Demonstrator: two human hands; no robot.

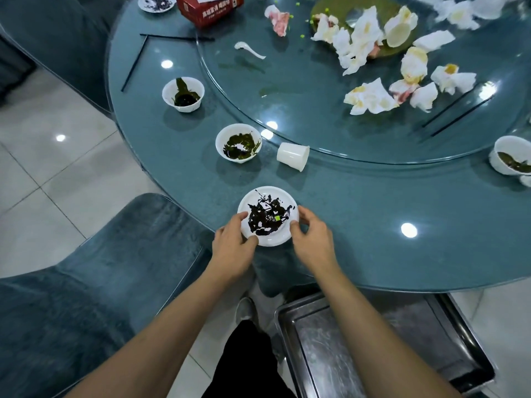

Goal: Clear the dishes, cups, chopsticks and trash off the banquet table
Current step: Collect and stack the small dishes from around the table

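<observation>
A small white plate [260, 237] smeared with dark sauce sits at the near edge of the round glass table [359, 225]. My left hand [234, 244] grips its left rim and my right hand [311, 239] grips its right rim. Behind it stand two white bowls with dark green leftovers [238, 142] [183, 94], and a white paper cup [293, 156] lies on its side. Black chopsticks [135, 60] lie at the far left, another pair [457, 113] on the turntable. Several crumpled, stained napkins [370, 96] litter the turntable, along with a white spoon [249, 49].
A metal tray [344, 354] sits low below the table edge to my right. Teal upholstered chairs [86, 282] stand at my left and far left. A red tissue box [209, 8], a small saucer [156, 2] and another bowl [511, 159] are also on the table.
</observation>
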